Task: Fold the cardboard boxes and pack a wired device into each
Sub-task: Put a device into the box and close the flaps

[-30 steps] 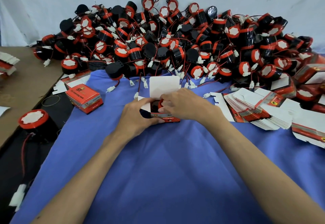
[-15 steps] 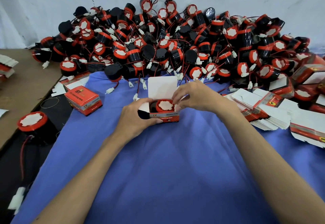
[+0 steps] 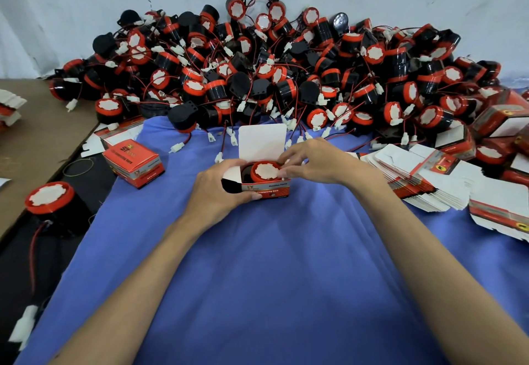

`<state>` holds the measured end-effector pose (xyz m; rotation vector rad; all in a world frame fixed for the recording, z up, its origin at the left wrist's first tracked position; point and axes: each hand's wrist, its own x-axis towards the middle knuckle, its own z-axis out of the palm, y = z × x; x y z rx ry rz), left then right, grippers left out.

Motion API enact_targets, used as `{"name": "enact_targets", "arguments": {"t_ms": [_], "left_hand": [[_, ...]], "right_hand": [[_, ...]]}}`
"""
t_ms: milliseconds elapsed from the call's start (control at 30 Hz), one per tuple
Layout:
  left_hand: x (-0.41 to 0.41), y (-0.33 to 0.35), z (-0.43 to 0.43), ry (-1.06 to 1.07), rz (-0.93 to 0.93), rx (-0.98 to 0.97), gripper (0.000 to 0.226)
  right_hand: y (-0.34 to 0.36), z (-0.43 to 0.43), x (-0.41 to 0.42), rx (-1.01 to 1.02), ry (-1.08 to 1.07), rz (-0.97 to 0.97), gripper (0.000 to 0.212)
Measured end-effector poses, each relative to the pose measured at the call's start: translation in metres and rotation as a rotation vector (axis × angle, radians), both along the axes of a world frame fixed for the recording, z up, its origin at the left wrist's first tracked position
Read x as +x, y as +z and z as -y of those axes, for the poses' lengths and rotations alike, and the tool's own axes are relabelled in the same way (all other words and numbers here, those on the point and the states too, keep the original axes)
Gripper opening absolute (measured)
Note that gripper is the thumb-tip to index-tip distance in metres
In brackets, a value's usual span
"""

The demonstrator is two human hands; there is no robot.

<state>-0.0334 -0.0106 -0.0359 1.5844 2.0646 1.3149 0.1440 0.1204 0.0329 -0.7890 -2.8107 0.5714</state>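
Over the last second the right hand [image 3: 317,161] has slid off the top of the box [image 3: 266,188] toward its right edge. The wired device [image 3: 266,170] it covered now shows in the opening, red rim and white face up. The left hand [image 3: 217,193] has kept its place. Its grip is clamped on the box's left end, with the thumb along the printed front.

The right hand's fingertips are bunched at the device's right rim. I cannot tell whether that grip pinches the wire's connector or only presses it down.

The box sits at the frame's centre on the blue cloth [image 3: 257,264] that covers the bench [image 3: 43,135]. Its lid flap [image 3: 262,142] stands upright behind the device.

This box looks folded and filled. What remains for it, by my reading, is tucking in the side flaps and closing the lid.

Only one closed box [image 3: 133,163] is clearly in view, at centre left. More red boxes lie at the right edge, but I cannot tell whether they are packed.

A large pile [image 3: 286,72] of devices fills the upper frame. A fanned stack of flat boxes [image 3: 423,181] waits at centre right, and a loose device [image 3: 50,201] stands at lower left. The task as a whole seems barely begun.
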Motion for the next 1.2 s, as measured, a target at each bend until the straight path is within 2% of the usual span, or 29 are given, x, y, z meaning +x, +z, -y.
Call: {"name": "enact_targets", "arguments": {"t_ms": [67, 267, 367, 600, 700, 833, 933, 1067, 1133, 1200], "left_hand": [[0.0, 0.0, 0.0, -0.003, -0.002, -0.005, 0.063], [-0.001, 0.0, 0.0, -0.007, 0.006, -0.01, 0.06], [-0.001, 0.0, 0.0, -0.014, 0.009, 0.004, 0.059], [0.0, 0.0, 0.0, -0.045, 0.014, 0.021, 0.057], [-0.001, -0.001, 0.0, -0.06, 0.022, 0.013, 0.057], [-0.001, -0.002, 0.0, -0.013, 0.032, -0.005, 0.068], [0.001, -0.001, 0.0, -0.012, 0.044, -0.008, 0.075], [0.0, -0.001, 0.001, -0.007, 0.059, 0.007, 0.08], [0.0, -0.002, 0.0, -0.004, 0.068, 0.013, 0.082], [0.002, -0.003, -0.001, -0.02, 0.092, 0.027, 0.083]], "right_hand": [[-0.003, -0.001, -0.003, 0.033, -0.015, -0.031, 0.027], [-0.007, 0.001, -0.006, 0.037, -0.088, -0.07, 0.011], [-0.006, 0.002, -0.006, 0.044, -0.114, -0.094, 0.016], [0.001, 0.003, -0.004, -0.061, -0.143, 0.019, 0.012], [-0.001, 0.008, -0.01, -0.171, -0.252, 0.001, 0.021], [-0.002, 0.012, -0.016, -0.1, -0.429, 0.045, 0.032], [0.0, 0.01, -0.015, -0.191, -0.484, 0.086, 0.048], [-0.004, 0.014, -0.014, -0.474, -0.495, -0.071, 0.061], [-0.007, 0.014, -0.013, -0.539, -0.509, -0.158, 0.057], [-0.01, 0.013, -0.01, -0.566, -0.51, -0.327, 0.056]]}}
